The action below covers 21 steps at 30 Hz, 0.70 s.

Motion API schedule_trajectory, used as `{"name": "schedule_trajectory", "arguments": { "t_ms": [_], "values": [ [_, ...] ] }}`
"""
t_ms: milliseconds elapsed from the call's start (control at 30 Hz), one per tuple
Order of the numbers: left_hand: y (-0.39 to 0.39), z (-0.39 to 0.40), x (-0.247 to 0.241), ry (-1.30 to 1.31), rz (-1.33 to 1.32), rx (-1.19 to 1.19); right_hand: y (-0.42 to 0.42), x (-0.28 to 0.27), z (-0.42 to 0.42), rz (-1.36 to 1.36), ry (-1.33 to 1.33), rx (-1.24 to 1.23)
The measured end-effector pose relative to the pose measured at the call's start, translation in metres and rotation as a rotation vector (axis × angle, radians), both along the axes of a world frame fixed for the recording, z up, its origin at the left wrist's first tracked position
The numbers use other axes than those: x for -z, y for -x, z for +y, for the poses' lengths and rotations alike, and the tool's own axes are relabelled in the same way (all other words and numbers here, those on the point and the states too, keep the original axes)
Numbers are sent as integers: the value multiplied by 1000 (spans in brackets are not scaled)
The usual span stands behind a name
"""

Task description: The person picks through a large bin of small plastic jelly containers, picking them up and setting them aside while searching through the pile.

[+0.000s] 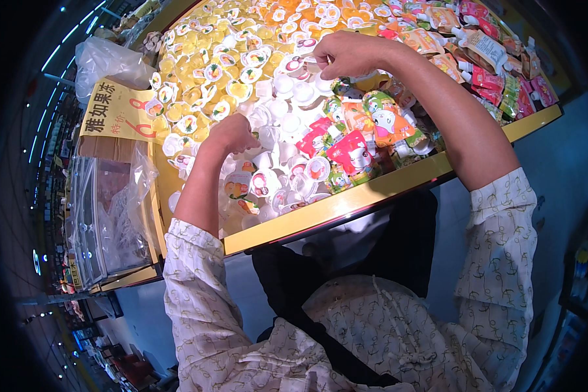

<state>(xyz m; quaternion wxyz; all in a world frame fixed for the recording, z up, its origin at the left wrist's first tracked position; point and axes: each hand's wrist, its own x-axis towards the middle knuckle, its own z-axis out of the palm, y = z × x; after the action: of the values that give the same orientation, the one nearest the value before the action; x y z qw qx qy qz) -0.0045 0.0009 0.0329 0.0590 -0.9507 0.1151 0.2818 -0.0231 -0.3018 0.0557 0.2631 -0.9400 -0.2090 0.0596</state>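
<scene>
My right hand [345, 55] reaches over the far middle of a yellow-edged display bin [338, 202], its fingertips at a jelly cup with a printed lid [305, 45]; whether they grip it is unclear. My left hand [231, 133], fingers curled, is low over the bin's left part, beside white jelly cups [290, 123]. A small green bit shows at its fingertips, and I cannot tell if it is held. Yellow jelly cups [214, 72] with pineapple-printed lids heap up beyond my left hand. Pink and orange jelly pouches [386, 119] lie below my right forearm.
A yellow handwritten price sign [120, 110] stands at the bin's left side. Behind it is a clear plastic bag [110, 61], and below it a clear-walled container [112, 210] with plastic film. More spouted pouches [485, 49] fill the right end. The bin's raised front edge runs below both forearms.
</scene>
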Motion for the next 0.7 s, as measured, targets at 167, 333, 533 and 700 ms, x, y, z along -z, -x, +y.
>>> {"name": "schedule_trajectory", "arguments": {
  "t_ms": [167,333,533,700],
  "values": [
    [7,-11,-2,9,42,17,2,0,1,20,7,18],
    [9,1,7,21,-238,192,0,3,0,11,-12,7],
    [-7,17,24,129,-279,138,-1,3,3,15,-11,3],
    [-14,21,29,117,-280,150,2,1,1,24,-1,-3]
  ]
}}
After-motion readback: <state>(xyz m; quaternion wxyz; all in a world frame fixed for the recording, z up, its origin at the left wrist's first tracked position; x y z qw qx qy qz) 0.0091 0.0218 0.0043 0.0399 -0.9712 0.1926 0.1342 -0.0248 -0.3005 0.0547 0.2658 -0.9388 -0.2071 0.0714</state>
